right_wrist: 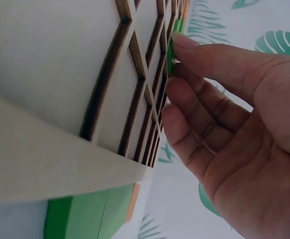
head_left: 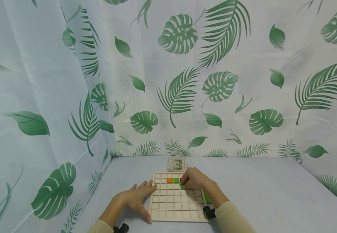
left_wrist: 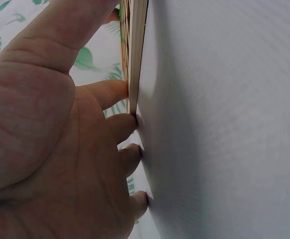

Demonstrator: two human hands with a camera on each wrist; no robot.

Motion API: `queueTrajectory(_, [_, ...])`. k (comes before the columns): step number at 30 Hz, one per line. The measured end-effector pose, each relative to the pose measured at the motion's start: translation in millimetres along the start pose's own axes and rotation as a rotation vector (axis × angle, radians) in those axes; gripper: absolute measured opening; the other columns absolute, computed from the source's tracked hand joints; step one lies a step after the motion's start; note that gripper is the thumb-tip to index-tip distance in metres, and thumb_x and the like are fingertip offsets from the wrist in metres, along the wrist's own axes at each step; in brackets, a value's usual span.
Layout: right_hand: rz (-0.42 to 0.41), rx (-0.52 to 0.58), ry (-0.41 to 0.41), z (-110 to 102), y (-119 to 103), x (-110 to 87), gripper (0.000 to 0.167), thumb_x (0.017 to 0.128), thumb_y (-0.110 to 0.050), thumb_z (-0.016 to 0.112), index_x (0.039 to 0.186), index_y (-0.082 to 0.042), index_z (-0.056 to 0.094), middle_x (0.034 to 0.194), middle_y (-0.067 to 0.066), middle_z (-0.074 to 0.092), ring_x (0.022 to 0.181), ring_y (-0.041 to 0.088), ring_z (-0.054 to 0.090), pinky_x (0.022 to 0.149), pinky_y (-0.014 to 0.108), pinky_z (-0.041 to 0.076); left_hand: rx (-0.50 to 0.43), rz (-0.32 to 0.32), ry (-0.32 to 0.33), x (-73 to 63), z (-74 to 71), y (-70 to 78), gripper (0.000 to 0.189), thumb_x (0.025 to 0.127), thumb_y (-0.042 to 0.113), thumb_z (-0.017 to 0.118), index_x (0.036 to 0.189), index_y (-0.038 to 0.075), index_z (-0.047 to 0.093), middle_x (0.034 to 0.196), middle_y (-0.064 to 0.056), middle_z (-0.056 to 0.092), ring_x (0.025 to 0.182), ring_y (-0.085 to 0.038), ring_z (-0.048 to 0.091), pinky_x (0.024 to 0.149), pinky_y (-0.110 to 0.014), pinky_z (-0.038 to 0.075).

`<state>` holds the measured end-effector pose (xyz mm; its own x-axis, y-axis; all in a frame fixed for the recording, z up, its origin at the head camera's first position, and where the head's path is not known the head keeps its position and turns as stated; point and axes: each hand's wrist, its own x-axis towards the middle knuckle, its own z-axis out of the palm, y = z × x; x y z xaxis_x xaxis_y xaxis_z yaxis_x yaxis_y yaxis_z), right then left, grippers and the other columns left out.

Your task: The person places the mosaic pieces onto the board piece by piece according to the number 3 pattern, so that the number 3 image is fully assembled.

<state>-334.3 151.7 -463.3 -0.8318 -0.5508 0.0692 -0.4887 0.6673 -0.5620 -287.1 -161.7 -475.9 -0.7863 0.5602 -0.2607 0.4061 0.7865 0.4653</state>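
A wooden grid board [head_left: 177, 214] lies flat on the table. Near its far edge an orange tile [head_left: 170, 180] and a green tile [head_left: 176, 180] sit side by side in their squares, with part of a red tile [head_left: 181, 180] beside them. My right hand [head_left: 196, 179] is over the board's upper right, thumb and fingertips pinching another green tile [right_wrist: 171, 54] at the grid; the fingers partly hide it in the head view. My left hand [head_left: 134, 196] lies with spread fingers against the board's left edge, fingertips touching the board and table.
Just beyond the board lies a small pattern card [head_left: 172, 164] showing a grid with coloured squares. Green pieces [right_wrist: 87, 214] and an orange one [right_wrist: 133, 201] are along the board's right side, partly under my right forearm. Leaf-printed cloth [head_left: 185, 129] hangs behind and at left.
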Motion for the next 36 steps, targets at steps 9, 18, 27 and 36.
queueTrajectory(9, [0.070, 0.024, -0.017, -11.2, -6.3, -8.3, 0.010, 0.082, -0.002, 0.084, 0.090, -0.007, 0.084, 0.087, 0.000, 0.077, 0.075, 0.015, 0.061, 0.065, 0.031, 0.054, 0.003, 0.003, -0.003, 0.4, 0.5, -1.9, 0.128, 0.062, 0.056, 0.096, 0.165, 0.021, 0.030, 0.175, -0.012, 0.016, 0.162, -0.040, 0.010, 0.126, -0.071, 0.004])
queueTrajectory(18, [0.065, 0.076, -0.033, -13.3, 1.5, -12.4, 0.014, 0.087, -0.009, 0.082, 0.101, -0.009, 0.083, 0.102, 0.003, 0.079, 0.083, 0.015, 0.063, 0.073, 0.031, 0.055, 0.005, 0.004, 0.000, 0.2, 1.2, -2.0, 0.129, 0.062, 0.057, 0.096, 0.166, 0.020, 0.029, 0.175, -0.013, 0.016, 0.162, -0.040, 0.009, 0.126, -0.071, 0.004])
queueTrajectory(27, [0.049, 0.096, 0.088, -17.3, 5.6, -19.6, 0.032, 0.093, -0.016, 0.078, 0.122, -0.002, 0.074, 0.120, 0.015, 0.075, 0.097, 0.021, 0.070, 0.082, 0.041, 0.061, 0.002, -0.005, -0.014, 0.3, 0.2, -1.1, 0.127, 0.063, 0.057, 0.096, 0.166, 0.021, 0.029, 0.175, -0.012, 0.016, 0.162, -0.039, 0.009, 0.127, -0.070, 0.005])
queueTrajectory(36, [0.092, 0.076, 0.141, -21.0, 10.6, -21.6, 0.034, 0.091, -0.016, 0.081, 0.122, -0.004, 0.075, 0.121, 0.014, 0.075, 0.098, 0.019, 0.068, 0.082, 0.039, 0.059, -0.005, 0.000, -0.004, -0.6, 0.7, 0.1, 0.128, 0.062, 0.056, 0.096, 0.166, 0.020, 0.029, 0.175, -0.013, 0.015, 0.163, -0.039, 0.008, 0.127, -0.070, 0.004])
